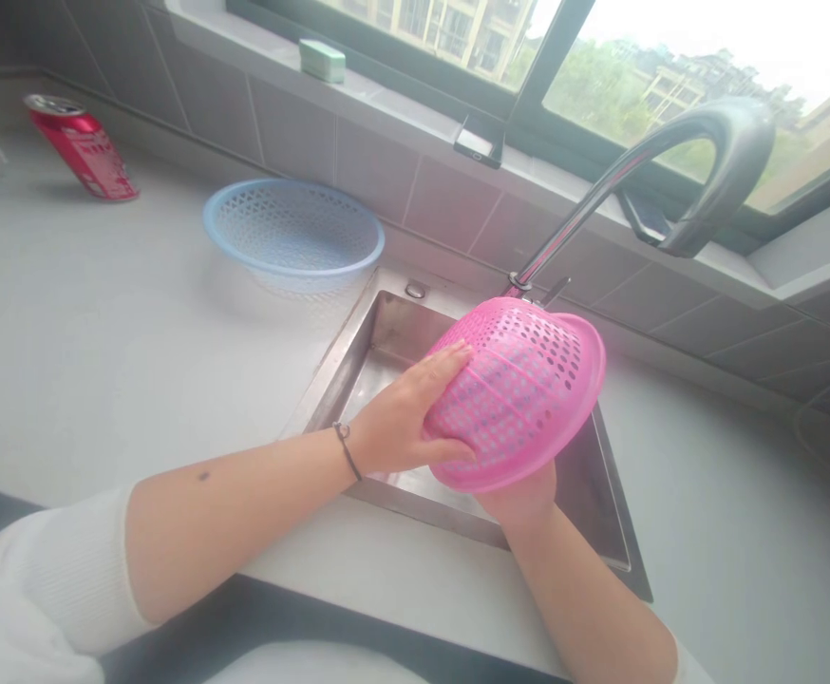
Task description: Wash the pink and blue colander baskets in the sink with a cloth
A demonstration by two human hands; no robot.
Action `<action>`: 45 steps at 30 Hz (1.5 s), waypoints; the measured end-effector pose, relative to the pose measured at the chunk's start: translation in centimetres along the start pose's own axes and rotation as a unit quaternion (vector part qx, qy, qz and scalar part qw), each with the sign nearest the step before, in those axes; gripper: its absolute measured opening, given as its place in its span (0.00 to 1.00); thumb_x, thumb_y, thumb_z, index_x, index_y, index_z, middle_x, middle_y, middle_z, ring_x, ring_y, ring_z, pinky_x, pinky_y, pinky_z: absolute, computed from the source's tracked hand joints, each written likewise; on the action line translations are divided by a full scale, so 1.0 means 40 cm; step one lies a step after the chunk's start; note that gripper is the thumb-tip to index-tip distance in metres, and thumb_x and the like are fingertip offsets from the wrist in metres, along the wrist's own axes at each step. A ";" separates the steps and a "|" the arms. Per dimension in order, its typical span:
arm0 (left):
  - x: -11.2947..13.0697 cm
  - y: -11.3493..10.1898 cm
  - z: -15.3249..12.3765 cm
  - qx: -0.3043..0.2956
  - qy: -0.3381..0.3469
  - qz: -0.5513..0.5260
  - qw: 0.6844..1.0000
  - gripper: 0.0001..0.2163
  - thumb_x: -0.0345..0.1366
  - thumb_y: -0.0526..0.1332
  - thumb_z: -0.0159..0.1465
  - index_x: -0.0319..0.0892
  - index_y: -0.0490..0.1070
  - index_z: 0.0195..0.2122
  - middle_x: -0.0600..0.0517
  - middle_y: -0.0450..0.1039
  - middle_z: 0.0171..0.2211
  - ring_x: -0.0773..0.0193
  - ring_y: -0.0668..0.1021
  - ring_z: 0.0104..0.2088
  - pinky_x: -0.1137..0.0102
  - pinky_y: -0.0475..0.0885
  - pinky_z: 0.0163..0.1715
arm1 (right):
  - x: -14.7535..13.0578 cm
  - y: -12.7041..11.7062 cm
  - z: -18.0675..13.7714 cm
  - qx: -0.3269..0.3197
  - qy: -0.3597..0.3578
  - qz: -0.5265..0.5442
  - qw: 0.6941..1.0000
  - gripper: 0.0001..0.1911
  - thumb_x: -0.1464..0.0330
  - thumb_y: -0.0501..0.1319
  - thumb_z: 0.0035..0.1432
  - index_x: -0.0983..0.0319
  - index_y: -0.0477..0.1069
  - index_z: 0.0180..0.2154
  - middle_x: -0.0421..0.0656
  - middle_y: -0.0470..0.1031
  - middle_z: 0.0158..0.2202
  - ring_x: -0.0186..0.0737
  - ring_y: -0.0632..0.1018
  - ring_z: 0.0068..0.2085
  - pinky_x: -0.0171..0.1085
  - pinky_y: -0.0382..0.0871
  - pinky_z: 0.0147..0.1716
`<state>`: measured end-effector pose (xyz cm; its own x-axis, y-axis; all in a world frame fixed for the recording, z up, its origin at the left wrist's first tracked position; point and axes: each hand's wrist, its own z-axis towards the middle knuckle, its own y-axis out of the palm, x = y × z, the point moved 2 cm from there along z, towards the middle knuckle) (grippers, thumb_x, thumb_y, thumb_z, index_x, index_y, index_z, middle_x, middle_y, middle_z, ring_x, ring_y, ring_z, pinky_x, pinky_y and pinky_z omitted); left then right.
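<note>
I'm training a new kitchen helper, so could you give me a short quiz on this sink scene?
1. True or false: the pink basket is being held over the steel sink.
2. Which wrist wears the dark bracelet: that of the left hand or of the right hand?
3. What colour is the other basket, on the counter beside the sink?

Key: 1. True. 2. Left hand. 3. Blue.
</note>
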<state>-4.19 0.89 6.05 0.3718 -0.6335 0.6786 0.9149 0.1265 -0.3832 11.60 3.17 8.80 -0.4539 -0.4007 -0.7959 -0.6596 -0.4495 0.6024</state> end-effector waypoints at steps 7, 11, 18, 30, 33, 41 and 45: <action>0.003 -0.004 0.002 0.037 -0.127 -0.022 0.991 0.51 0.57 0.71 0.56 0.45 0.48 0.74 0.35 0.59 0.70 0.37 0.65 0.69 0.44 0.62 0.68 | 0.032 -0.007 0.010 -0.026 0.008 -0.050 0.998 0.27 0.55 0.68 0.60 0.47 0.71 0.60 0.40 0.67 0.68 0.51 0.69 0.67 0.57 0.61 0.69; 0.001 0.004 0.005 0.001 -0.084 0.005 0.996 0.48 0.55 0.71 0.59 0.47 0.49 0.74 0.38 0.57 0.71 0.38 0.63 0.70 0.45 0.60 0.69 | 0.013 -0.029 0.010 -0.031 0.027 -0.009 0.999 0.26 0.49 0.60 0.64 0.50 0.71 0.60 0.42 0.70 0.66 0.51 0.68 0.68 0.60 0.56 0.70; -0.008 0.012 0.000 -0.012 -0.032 0.022 0.999 0.47 0.52 0.71 0.60 0.45 0.48 0.74 0.37 0.56 0.72 0.41 0.62 0.71 0.47 0.59 0.70 | -0.009 -0.024 0.004 0.009 -0.011 -0.007 1.000 0.28 0.46 0.56 0.64 0.49 0.72 0.59 0.42 0.69 0.66 0.52 0.60 0.72 0.63 0.53 0.71; 0.003 -0.006 0.024 0.033 -0.149 -0.032 0.988 0.47 0.57 0.71 0.56 0.40 0.56 0.71 0.36 0.61 0.70 0.40 0.66 0.68 0.47 0.61 0.69 | 0.036 -0.017 0.009 -0.032 0.022 -0.048 0.998 0.24 0.52 0.62 0.64 0.46 0.71 0.60 0.41 0.73 0.63 0.51 0.74 0.63 0.62 0.61 0.67; -0.003 0.004 0.023 0.006 -0.129 -0.030 0.991 0.48 0.56 0.71 0.57 0.39 0.54 0.72 0.34 0.58 0.71 0.39 0.63 0.70 0.46 0.59 0.70 | 0.006 -0.020 0.008 -0.022 0.011 -0.011 1.000 0.25 0.50 0.56 0.67 0.49 0.71 0.61 0.43 0.72 0.64 0.53 0.71 0.66 0.64 0.59 0.68; -0.002 0.000 0.020 0.011 -0.103 -0.033 0.994 0.48 0.59 0.69 0.58 0.39 0.54 0.72 0.34 0.59 0.70 0.39 0.64 0.69 0.46 0.59 0.69 | 0.019 -0.003 -0.006 0.016 0.013 -0.038 0.999 0.25 0.51 0.60 0.65 0.48 0.71 0.60 0.41 0.73 0.63 0.52 0.72 0.65 0.61 0.58 0.69; 0.002 -0.009 0.021 0.033 -0.122 -0.023 0.992 0.47 0.61 0.68 0.58 0.40 0.55 0.71 0.35 0.61 0.70 0.39 0.66 0.68 0.46 0.60 0.68 | 0.036 -0.002 -0.006 -0.001 0.013 -0.073 0.997 0.24 0.52 0.63 0.62 0.46 0.73 0.58 0.41 0.73 0.63 0.53 0.73 0.64 0.60 0.62 0.67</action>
<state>-4.37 1.43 6.75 0.3488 -0.4373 0.8289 0.9372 0.1567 -0.3116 11.14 2.44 7.65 -0.3374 -0.3526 -0.8728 -0.7162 -0.5056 0.4811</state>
